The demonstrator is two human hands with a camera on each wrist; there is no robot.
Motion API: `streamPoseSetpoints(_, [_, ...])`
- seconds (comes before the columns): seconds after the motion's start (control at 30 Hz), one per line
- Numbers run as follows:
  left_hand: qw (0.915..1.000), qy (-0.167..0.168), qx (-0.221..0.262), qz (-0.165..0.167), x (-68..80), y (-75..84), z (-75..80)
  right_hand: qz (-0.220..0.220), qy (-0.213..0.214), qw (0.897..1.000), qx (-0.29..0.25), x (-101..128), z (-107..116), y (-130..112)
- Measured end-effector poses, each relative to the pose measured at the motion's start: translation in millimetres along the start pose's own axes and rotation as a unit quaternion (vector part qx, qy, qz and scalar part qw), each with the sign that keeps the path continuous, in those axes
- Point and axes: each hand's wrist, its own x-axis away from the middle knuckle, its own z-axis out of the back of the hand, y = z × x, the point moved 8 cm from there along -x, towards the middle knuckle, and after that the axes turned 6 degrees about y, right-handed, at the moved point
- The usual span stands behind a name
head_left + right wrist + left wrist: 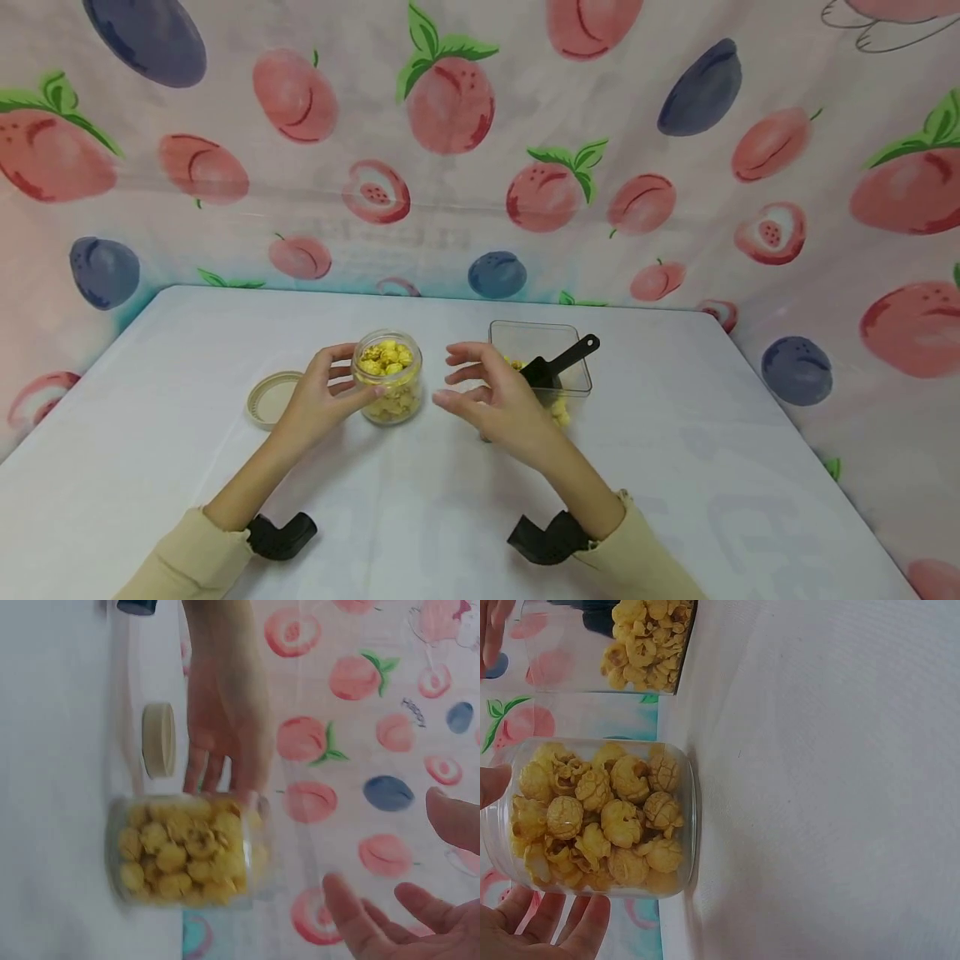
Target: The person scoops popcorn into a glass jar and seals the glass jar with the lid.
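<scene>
A clear glass jar (pixel 392 387) full of yellow popcorn stands upright on the table without its lid. My left hand (pixel 318 402) holds it from the left side, thumb across the front and fingers behind. In the left wrist view the jar (pixel 600 817) lies between thumb and fingers (pixel 589 922). My right hand (pixel 504 408) hovers just right of the jar, apart from it, fingers loosely bent with nothing between them. A cream lid (pixel 272 402) lies on the table behind the left hand. Beyond the right hand is a clear plastic box (pixel 528 333), partly hidden.
A black scoop (pixel 573 353) sits in the box, its handle over the right rim. More popcorn (pixel 649 645) fills the bottom of that box. The white table (pixel 420 517) meets a fruit-print cloth (pixel 450 192) at its back and sides.
</scene>
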Motion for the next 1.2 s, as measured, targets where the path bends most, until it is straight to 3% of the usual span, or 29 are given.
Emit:
streamPoseSetpoints(0.2, [1.0,-0.002,0.001,-0.001,0.3,-0.9,-0.1,-0.019,-0.051,0.998,0.029,-13,-36,11])
streamPoseSetpoints(0.3, [1.0,-0.002,0.0,-0.001,0.0,-1.4,-0.2,-0.04,-0.053,0.997,0.037,-21,-46,20])
streamPoseSetpoints(0.47, [1.0,-0.001,-0.003,-0.002,-0.2,-0.9,0.0,-0.074,-0.033,0.997,0.017,-38,-52,39])
streamPoseSetpoints(0.63, [1.0,-0.002,-0.003,-0.002,-0.2,-1.0,0.6,-0.1,-0.045,0.994,-0.007,-49,-59,54])
streamPoseSetpoints(0.97, [0.9999,-0.003,-0.009,-0.007,-1.0,-1.9,0.6,-0.126,-0.066,0.989,-0.04,-58,-69,70])
streamPoseSetpoints(1.2, [0.9999,-0.003,-0.005,-0.011,-0.8,-1.1,0.8,-0.115,-0.08,0.989,-0.042,-62,-74,79])
